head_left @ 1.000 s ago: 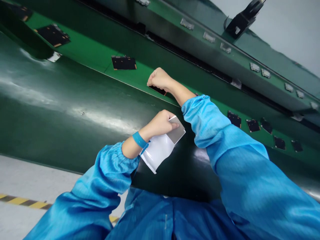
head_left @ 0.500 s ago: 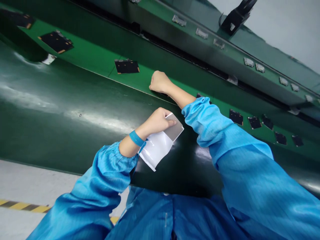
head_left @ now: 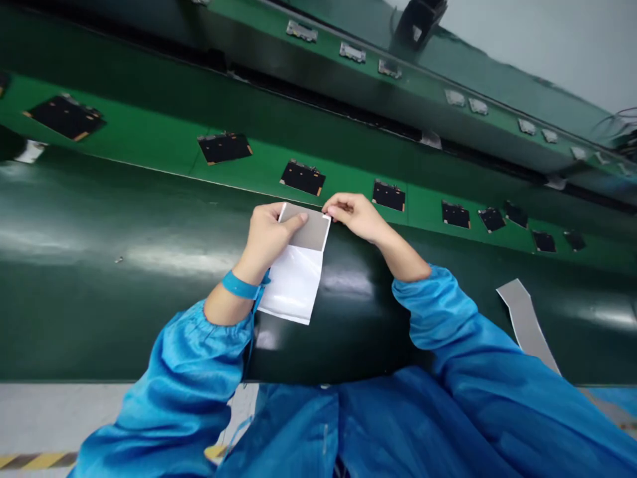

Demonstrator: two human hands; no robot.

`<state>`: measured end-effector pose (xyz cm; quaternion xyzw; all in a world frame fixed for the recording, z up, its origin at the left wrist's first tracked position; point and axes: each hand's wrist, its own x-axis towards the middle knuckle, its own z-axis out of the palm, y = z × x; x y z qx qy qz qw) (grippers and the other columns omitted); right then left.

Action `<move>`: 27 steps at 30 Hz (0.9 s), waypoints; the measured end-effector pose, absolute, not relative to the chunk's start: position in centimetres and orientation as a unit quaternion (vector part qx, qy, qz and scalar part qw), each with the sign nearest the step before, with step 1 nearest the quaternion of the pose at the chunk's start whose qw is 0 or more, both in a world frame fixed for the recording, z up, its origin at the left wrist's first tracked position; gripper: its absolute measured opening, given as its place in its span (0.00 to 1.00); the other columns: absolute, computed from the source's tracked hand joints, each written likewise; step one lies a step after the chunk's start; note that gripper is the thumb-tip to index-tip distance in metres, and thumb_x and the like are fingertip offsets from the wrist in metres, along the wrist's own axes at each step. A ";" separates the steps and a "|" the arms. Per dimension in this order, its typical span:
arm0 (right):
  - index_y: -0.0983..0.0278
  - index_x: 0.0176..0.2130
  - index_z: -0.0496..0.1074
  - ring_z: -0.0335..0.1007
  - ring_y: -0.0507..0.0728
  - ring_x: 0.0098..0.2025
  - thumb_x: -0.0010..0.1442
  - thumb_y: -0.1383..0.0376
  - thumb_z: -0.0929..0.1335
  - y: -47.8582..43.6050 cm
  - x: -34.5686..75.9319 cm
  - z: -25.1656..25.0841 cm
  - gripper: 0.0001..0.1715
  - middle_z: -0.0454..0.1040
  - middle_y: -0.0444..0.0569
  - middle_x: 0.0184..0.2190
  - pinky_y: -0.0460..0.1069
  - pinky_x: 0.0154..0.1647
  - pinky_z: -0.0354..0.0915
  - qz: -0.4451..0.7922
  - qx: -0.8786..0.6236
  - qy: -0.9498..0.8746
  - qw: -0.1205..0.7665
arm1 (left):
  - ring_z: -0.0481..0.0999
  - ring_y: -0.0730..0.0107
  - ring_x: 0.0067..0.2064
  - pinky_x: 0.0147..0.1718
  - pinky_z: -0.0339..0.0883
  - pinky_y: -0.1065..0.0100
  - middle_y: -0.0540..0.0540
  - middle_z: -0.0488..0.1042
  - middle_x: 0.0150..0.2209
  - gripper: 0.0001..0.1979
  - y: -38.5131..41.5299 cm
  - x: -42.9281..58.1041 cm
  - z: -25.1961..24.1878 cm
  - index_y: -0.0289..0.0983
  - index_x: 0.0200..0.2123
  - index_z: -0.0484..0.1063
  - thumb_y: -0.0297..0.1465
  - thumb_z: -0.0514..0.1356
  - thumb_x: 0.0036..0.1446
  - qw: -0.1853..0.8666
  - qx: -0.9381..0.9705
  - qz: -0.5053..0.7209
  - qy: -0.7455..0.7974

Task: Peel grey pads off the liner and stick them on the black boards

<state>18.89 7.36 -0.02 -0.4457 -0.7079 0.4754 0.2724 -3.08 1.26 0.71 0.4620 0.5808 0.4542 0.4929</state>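
Note:
In the head view my left hand [head_left: 271,236] grips a grey and white sheet [head_left: 293,279], its thumb lying on the grey upper part. The glossy white lower part hangs bent over the dark green work surface. Against the sheet's upper right corner, the thumb and fingers of my right hand [head_left: 355,216] are pinched together. Any small piece between those fingertips is too small to make out. Just beyond my hands, a black circuit board [head_left: 302,177] lies on the green belt, and another black board [head_left: 389,195] is to its right.
Several more black boards, such as one at the left [head_left: 225,147], lie along the green belt [head_left: 149,143]. A grey strip [head_left: 530,325] rests on the work surface [head_left: 164,312] by my right sleeve. Small metallic parts [head_left: 352,52] line a raised shelf behind.
My right hand has come back from the belt to the sheet's corner. A black board now shows where that hand was. My left hand has turned the sheet more upright; the view has shifted right.

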 end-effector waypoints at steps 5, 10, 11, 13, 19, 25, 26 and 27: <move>0.64 0.39 0.78 0.68 0.54 0.32 0.63 0.58 0.73 4.5 18.6 -1.3 0.11 0.79 0.47 0.33 0.50 0.36 0.62 0.466 -0.462 -0.662 0.362 | 0.74 0.67 0.30 0.29 0.64 0.69 0.46 0.82 0.30 0.16 1.2 -3.0 0.7 0.35 0.31 0.84 0.42 0.75 0.47 0.488 0.470 0.453 0.579; 0.63 0.40 0.77 0.69 0.56 0.34 0.68 0.63 0.69 3.6 18.0 -1.0 0.06 0.77 0.47 0.33 0.51 0.38 0.64 0.373 -0.464 -0.709 0.378 | 0.72 0.68 0.29 0.28 0.63 0.69 0.47 0.81 0.29 0.16 1.3 -3.1 0.7 0.35 0.30 0.83 0.43 0.75 0.47 0.485 0.479 0.441 0.584; 0.62 0.40 0.77 0.71 0.57 0.37 0.68 0.65 0.69 3.5 18.0 -0.9 0.05 0.77 0.48 0.35 0.52 0.41 0.66 0.341 -0.454 -0.730 0.381 | 0.72 0.68 0.29 0.28 0.62 0.69 0.47 0.80 0.28 0.16 1.3 -3.2 0.6 0.35 0.30 0.83 0.43 0.75 0.48 0.480 0.482 0.439 0.588; 0.62 0.39 0.75 0.73 0.58 0.43 0.69 0.67 0.68 3.3 18.1 -0.8 0.05 0.77 0.51 0.40 0.54 0.47 0.68 0.292 -0.431 -0.763 0.383 | 0.70 0.69 0.28 0.27 0.61 0.69 0.48 0.78 0.27 0.15 1.3 -3.2 0.6 0.35 0.29 0.82 0.42 0.74 0.48 0.473 0.488 0.432 0.593; 0.60 0.36 0.69 0.71 0.60 0.45 0.68 0.71 0.66 3.1 17.8 -0.9 0.08 0.74 0.51 0.41 0.57 0.50 0.69 0.249 -0.430 -0.788 0.364 | 0.67 0.71 0.27 0.26 0.58 0.70 0.50 0.73 0.23 0.15 1.1 -3.0 0.9 0.35 0.24 0.78 0.41 0.73 0.48 0.464 0.504 0.414 0.599; 0.61 0.37 0.70 0.67 0.54 0.35 0.67 0.69 0.67 3.1 17.4 -0.9 0.05 0.74 0.47 0.35 0.52 0.41 0.67 0.283 -0.433 -0.741 0.428 | 0.68 0.70 0.27 0.25 0.59 0.70 0.49 0.76 0.25 0.14 1.1 -2.8 1.0 0.35 0.26 0.80 0.40 0.72 0.48 0.477 0.499 0.414 0.593; 0.61 0.39 0.71 0.67 0.54 0.34 0.67 0.69 0.67 3.1 17.4 -1.0 0.03 0.76 0.47 0.36 0.52 0.41 0.67 0.292 -0.436 -0.738 0.425 | 0.68 0.70 0.27 0.25 0.59 0.70 0.48 0.76 0.25 0.14 1.1 -2.8 0.9 0.35 0.25 0.80 0.40 0.72 0.48 0.479 0.499 0.413 0.593; 0.62 0.41 0.72 0.67 0.53 0.34 0.66 0.69 0.68 3.2 17.4 -1.1 0.03 0.77 0.46 0.37 0.52 0.41 0.67 0.301 -0.437 -0.737 0.419 | 0.68 0.70 0.27 0.25 0.59 0.70 0.49 0.75 0.25 0.14 1.1 -2.8 0.8 0.35 0.25 0.80 0.40 0.72 0.48 0.481 0.498 0.411 0.593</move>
